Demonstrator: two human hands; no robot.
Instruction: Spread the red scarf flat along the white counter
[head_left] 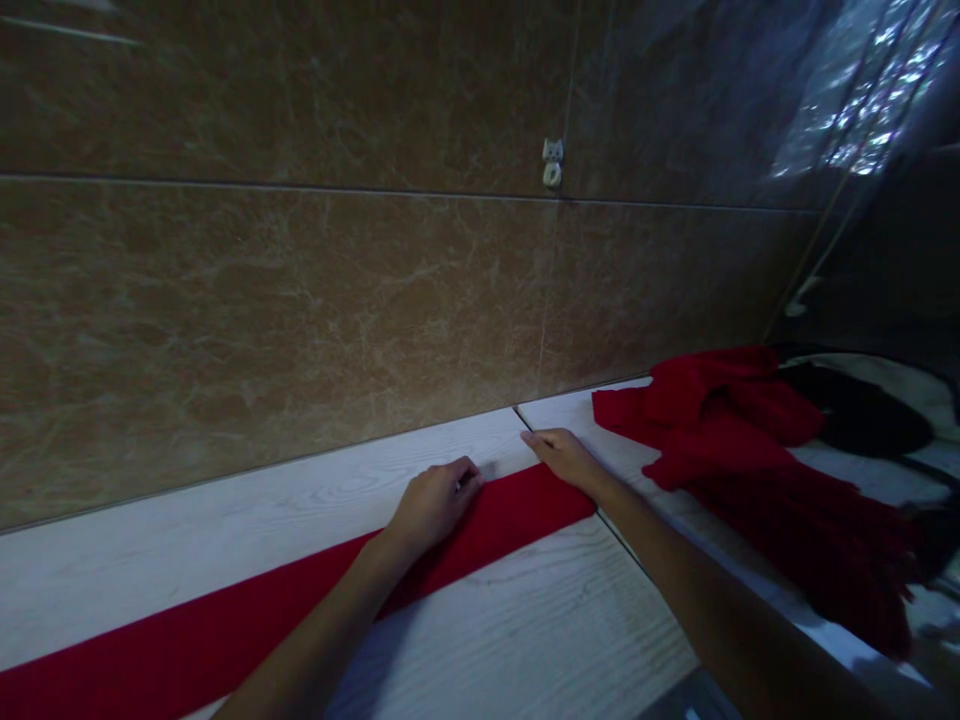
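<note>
White wood-grain tabletop (525,640), back edge: one flat red cloth strip (225,630); left hand (435,505) fingers curled on it, right hand (562,455) fingers together, flat; one crumpled red fringed scarf (742,440) right.

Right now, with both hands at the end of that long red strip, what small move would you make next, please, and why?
Probably slide the left hand back along the red strip, pressing it flat. The strip lies folded long and narrow on the white table, both hands rest on its far end, the right hand pinning the corner near the wall, and the rest runs back untouched toward the lower left.
</note>
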